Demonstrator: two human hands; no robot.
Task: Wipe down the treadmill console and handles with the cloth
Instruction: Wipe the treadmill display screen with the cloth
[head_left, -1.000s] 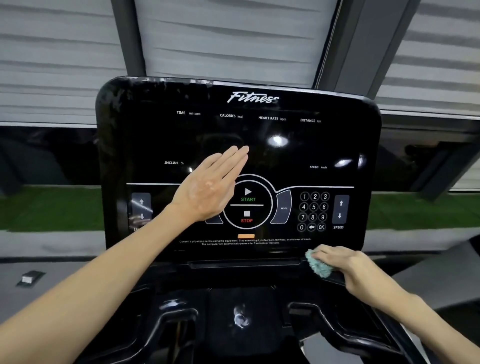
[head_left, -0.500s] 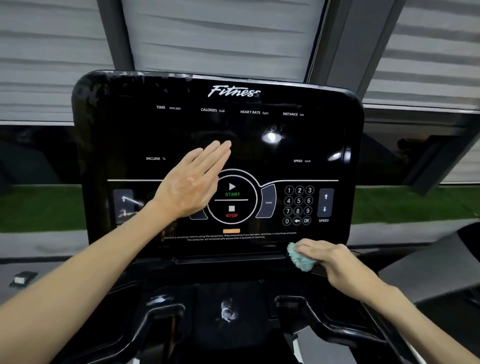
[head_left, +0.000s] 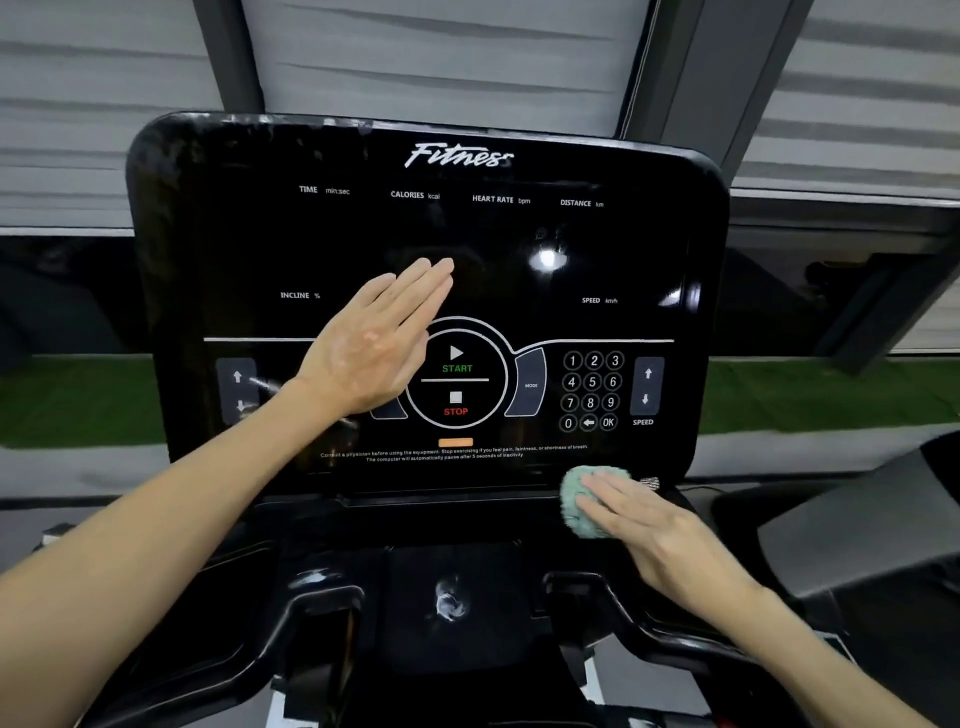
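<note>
Head view looks down on a glossy black treadmill console (head_left: 519, 244), with pale window blinds (head_left: 441, 62) behind it and a green strip of turf (head_left: 78, 400) on both sides. A bright glare spot (head_left: 546, 258) sits on the screen, and a whitish smudge (head_left: 449, 603) marks the dark tray between the two handles (head_left: 618, 618). The left hand (head_left: 374, 348) lies flat on the screen, fingers straight and together. It covers the panel just left of the START/STOP ring (head_left: 456, 382). The right hand (head_left: 649, 519) rests on the mint-green cloth (head_left: 574, 506), fingers laid nearly straight over it and the thumb hidden. The bunched cloth sits at the console's lower right edge, below the number keypad (head_left: 592, 391). It pokes out past the fingertips toward the left.
</note>
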